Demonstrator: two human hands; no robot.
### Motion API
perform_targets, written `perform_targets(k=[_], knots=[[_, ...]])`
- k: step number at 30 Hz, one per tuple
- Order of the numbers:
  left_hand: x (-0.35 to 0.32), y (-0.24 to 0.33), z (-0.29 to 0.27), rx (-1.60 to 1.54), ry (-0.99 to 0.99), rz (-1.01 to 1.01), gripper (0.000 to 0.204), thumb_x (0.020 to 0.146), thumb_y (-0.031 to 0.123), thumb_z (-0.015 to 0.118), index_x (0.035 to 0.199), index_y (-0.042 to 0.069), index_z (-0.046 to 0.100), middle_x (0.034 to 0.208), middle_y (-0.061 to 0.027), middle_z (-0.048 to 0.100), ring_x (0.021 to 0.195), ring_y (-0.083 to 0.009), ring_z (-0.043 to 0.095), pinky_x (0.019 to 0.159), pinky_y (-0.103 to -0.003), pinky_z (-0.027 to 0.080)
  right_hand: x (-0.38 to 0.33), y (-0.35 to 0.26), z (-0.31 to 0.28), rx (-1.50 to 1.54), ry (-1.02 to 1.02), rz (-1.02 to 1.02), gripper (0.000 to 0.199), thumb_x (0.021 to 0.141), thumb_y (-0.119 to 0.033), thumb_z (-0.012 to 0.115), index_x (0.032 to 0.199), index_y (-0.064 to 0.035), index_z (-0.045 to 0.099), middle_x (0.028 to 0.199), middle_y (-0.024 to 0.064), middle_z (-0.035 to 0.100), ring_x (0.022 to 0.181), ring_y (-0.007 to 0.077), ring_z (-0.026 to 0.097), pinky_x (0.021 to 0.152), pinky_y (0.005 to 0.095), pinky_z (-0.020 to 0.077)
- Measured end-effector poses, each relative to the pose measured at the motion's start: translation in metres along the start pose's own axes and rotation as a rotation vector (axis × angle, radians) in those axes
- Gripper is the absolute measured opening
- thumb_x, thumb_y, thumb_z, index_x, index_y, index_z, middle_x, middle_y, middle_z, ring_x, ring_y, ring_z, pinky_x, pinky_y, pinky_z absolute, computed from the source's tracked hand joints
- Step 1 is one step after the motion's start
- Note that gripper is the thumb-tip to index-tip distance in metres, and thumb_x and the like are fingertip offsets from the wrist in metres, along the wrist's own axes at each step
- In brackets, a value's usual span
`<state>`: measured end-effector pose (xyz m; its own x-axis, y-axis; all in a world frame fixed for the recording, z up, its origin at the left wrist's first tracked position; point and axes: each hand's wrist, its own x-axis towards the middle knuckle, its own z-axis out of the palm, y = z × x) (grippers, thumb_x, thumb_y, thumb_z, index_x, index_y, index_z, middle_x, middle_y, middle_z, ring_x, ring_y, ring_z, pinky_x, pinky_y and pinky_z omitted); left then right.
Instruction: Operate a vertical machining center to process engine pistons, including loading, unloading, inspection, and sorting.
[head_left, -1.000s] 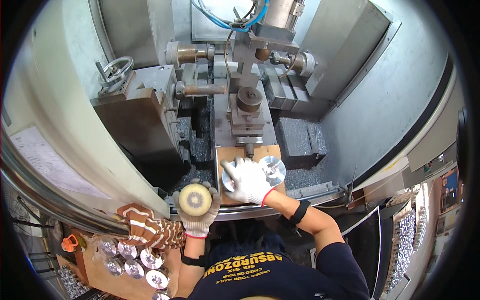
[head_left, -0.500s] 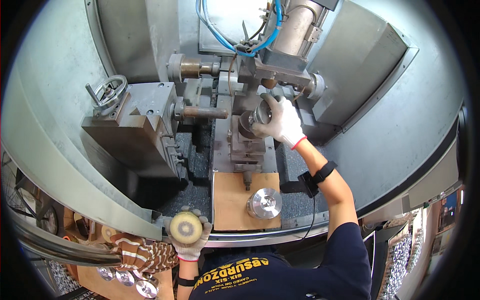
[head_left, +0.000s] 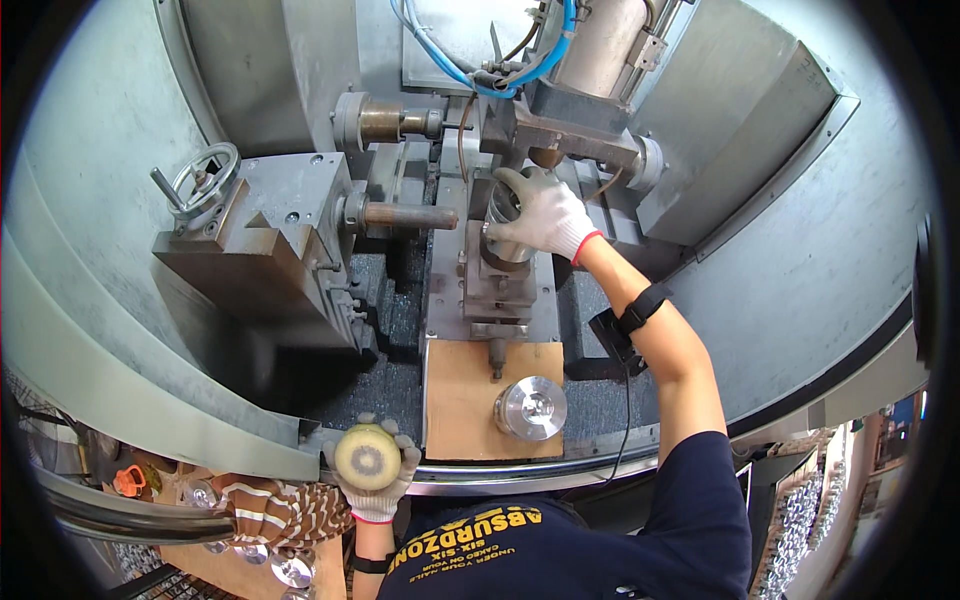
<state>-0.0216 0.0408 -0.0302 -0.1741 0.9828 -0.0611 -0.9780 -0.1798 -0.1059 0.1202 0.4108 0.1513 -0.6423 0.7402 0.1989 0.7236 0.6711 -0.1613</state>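
My right hand, in a white knit glove with red trim, grips a silver metal piston by its upper part. The piston sits upright on the round seat of the machine's fixture, below the clamp cylinder. Down at the machine's front edge, my gloved left hand is wrapped around a round pale-yellow disc with a grey ringed centre. A second shiny piston stands on a cardboard sheet in front of the fixture.
A clamp cylinder with blue hoses hangs over the fixture. A horizontal spindle and a handwheel are on the left. A striped cloth drapes by the rail, near several metal parts. Metal chips cover the machine bed.
The right hand has moved the piston from a tilted hold beside the seat to upright on it. The left hand still holds the yellow disc in about the same place.
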Motion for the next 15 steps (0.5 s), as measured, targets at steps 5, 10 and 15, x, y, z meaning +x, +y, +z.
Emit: perform_targets(k=[5,10,15], knots=[[-0.001,0.0,0.0,0.019,-0.008,0.001,0.066,0.089,0.058,0.064,0.134,0.012,0.051,0.127,-0.0191,0.059,0.114,-0.0375,0.058,0.102,-0.053,0.044,0.004,0.014,0.016,-0.085,0.096,-0.178,0.067,0.076,-0.05,0.072,0.13,-0.0126,0.059,0.109,0.0204,0.063,0.105,0.0389,0.062,0.091,0.0457,0.0502],[-0.002,0.0,-0.003,0.021,-0.032,-0.02,0.065,0.089,0.056,0.066,0.135,0.012,0.05,0.127,-0.0195,0.059,0.115,-0.0381,0.058,0.103,-0.053,0.045,0.005,0.015,0.03,0.05,0.188,-0.108,0.057,0.08,-0.05,0.068,0.123,-0.0128,0.064,0.104,0.0177,0.064,0.101,0.0371,0.063,0.089,0.0451,0.0498],[0.002,-0.001,0.001,0.005,-0.033,-0.037,0.064,0.09,0.056,0.064,0.134,0.011,0.051,0.128,-0.0201,0.058,0.116,-0.0379,0.058,0.104,-0.052,0.044,0.006,0.014,0.028,0.055,0.167,-0.082,0.057,0.079,-0.054,0.066,0.121,-0.0151,0.066,0.104,0.0195,0.066,0.1,0.0374,0.065,0.088,0.0451,0.0521]])
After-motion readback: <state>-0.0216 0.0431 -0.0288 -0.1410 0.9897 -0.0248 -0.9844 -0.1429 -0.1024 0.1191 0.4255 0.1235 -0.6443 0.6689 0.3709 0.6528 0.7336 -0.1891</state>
